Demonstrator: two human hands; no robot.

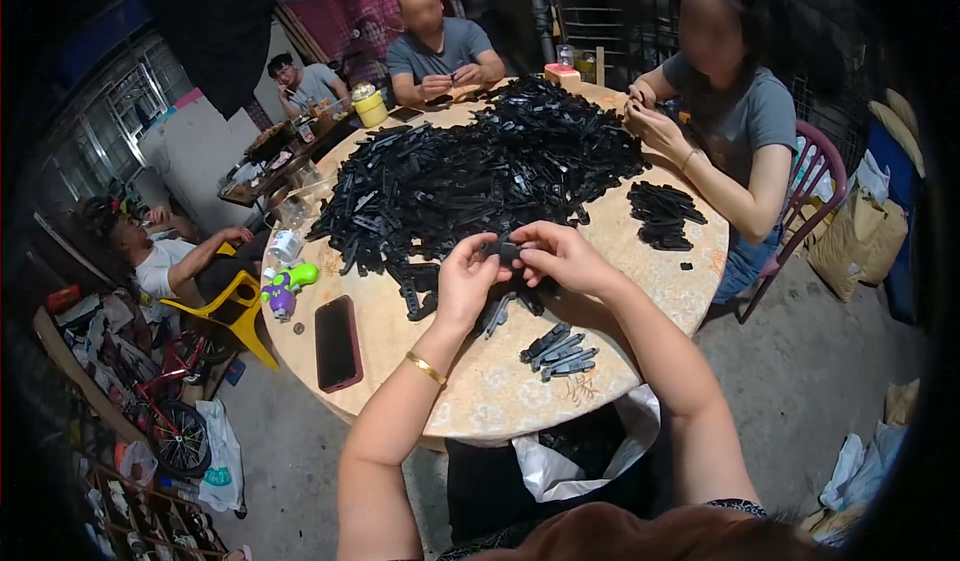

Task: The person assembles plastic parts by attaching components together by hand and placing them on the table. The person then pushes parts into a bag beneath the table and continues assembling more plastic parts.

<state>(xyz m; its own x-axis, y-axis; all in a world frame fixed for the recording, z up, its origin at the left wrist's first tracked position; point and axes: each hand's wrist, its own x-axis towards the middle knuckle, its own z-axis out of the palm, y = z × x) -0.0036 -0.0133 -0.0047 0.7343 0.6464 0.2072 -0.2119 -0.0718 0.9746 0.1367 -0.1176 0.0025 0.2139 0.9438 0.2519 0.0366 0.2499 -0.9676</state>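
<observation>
Between my two hands is a small black plastic part (503, 250), pinched by the fingers of both. My left hand (470, 276) grips its left end, and a gold bracelet circles that wrist. My right hand (562, 258) closes on the other end. Just beyond them a big heap of black plastic parts (450, 186) spreads over the round table (480, 401). Closer to me, a small group of dark grey parts (560, 352) lies on the tabletop. A few loose grey pieces (495, 315) rest below my hands.
A phone (338, 344) and a green and purple toy gun (289, 286) lie on the left. A smaller pile of black parts (666, 216) sits to the right. Two people handle parts across the table. A white bag (560, 481) hangs open at my lap.
</observation>
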